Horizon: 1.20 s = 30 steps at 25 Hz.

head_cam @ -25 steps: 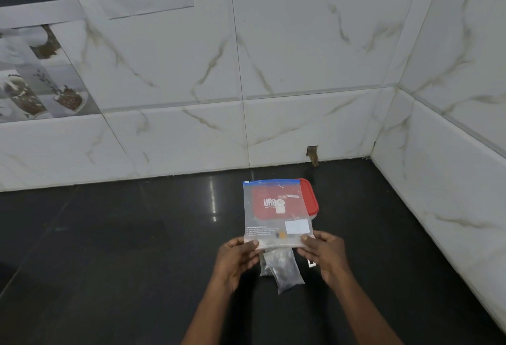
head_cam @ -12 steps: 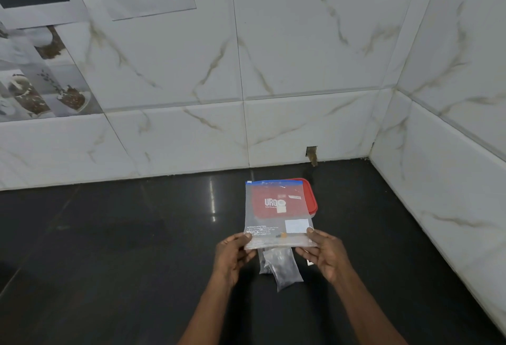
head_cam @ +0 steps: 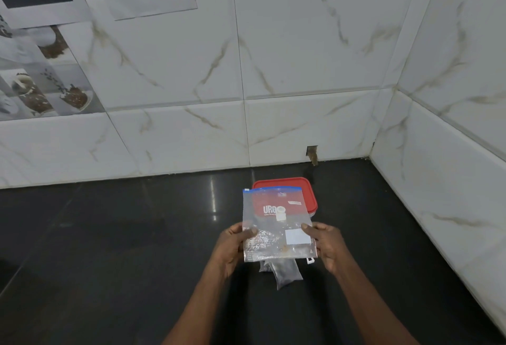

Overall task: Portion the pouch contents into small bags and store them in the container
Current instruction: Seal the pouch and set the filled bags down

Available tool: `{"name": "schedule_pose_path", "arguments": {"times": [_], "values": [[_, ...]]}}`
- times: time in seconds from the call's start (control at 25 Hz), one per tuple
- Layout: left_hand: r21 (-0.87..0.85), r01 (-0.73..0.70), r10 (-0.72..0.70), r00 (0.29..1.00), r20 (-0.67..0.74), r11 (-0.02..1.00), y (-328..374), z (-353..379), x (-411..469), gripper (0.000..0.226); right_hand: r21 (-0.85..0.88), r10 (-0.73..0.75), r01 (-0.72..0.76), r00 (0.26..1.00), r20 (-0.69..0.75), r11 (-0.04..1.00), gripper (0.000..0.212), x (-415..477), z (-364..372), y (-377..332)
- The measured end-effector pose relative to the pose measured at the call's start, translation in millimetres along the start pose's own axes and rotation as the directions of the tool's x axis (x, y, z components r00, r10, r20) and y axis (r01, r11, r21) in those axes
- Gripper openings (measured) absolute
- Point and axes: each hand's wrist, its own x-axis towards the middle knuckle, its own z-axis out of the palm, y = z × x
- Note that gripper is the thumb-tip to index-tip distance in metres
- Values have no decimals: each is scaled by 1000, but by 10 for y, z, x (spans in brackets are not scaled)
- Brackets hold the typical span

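Pouch [head_cam: 276, 224]: clear film, looks light, limp, slippery | held over tabletop [head_cam: 109, 235], in front of red-lidded container [head_cam: 309, 194], small bags [head_cam: 286, 273] beneath | left grip [head_cam: 232, 246], right grip [head_cam: 328, 246] pinch its lower side edges | likely steadier taken near stiffer zip strip

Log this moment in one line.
left hand: grips zip pouch | right hand: same | red-lidded container: behind pouch | small bags: on counter

Pouch [head_cam: 276, 224] is hanging above the surface [head_cam: 109, 235], left hand [head_cam: 232, 246] gripping its left edge, right hand [head_cam: 327, 246] its right edge. Container [head_cam: 284, 183] is sitting on the surface behind the pouch, near the back wall [head_cam: 301, 57]; small bags [head_cam: 286, 273] are lying under the pouch's near edge.
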Motion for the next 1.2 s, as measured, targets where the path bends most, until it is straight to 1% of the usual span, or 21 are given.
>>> {"name": "schedule_pose_path", "arguments": {"times": [0.12,0.16,0.24,0.28,0.36,0.44,0.52,0.6,0.72,0.88,0.92,1.0,1.08,1.16,1.2], "values": [[-34,-75,74,996,-46,997,87,43,-3,14,-21,-24,25,999,36,999,14,-2,50,-43],[-27,-112,111,993,-37,993,114,39,-9,19,-12,-28,29,999,33,1000,13,8,70,-60],[4,-138,138,990,16,990,149,9,-5,33,18,-26,26,999,18,999,10,40,89,-104],[12,-137,137,990,23,990,164,-16,7,31,21,-17,17,999,27,1000,9,50,96,-129],[5,-138,138,990,-7,990,211,-36,0,16,0,-7,7,998,56,1000,9,57,128,-165],[-2,-163,163,986,-22,987,229,-45,10,15,-1,-17,17,997,77,1000,8,63,154,-180],[26,-204,205,979,-9,979,233,-59,-12,16,51,3,-9,993,122,999,10,55,194,-190],[41,-203,203,979,4,978,249,-83,-36,21,79,21,-33,989,149,996,15,47,234,-194],[21,-166,165,985,44,986,315,-91,-87,15,51,-11,5,993,118,999,19,38,244,-197],[-8,-216,216,976,-8,976,368,-83,-63,17,-10,-15,18,977,214,1000,30,-13,230,-207],[3,-220,220,975,1,975,368,-82,-64,17,-40,-33,42,977,209,998,31,-15,244,-211],[9,-227,227,974,22,974,368,-62,-84,18,-83,-105,118,985,138,990,27,-4,285,-223],[-23,-281,281,959,-30,959,385,-60,-83,14,-108,-152,161,984,90,981,20,6,315,-233],[-21,-333,329,939,-97,943,427,-66,-63,9,-107,-164,174,982,91,979,20,-2,334,-251],[-8,-340,337,935,-107,940,449,-63,-60,9,-106,-181,189,980,84,976,21,-5,343,-267]]}}
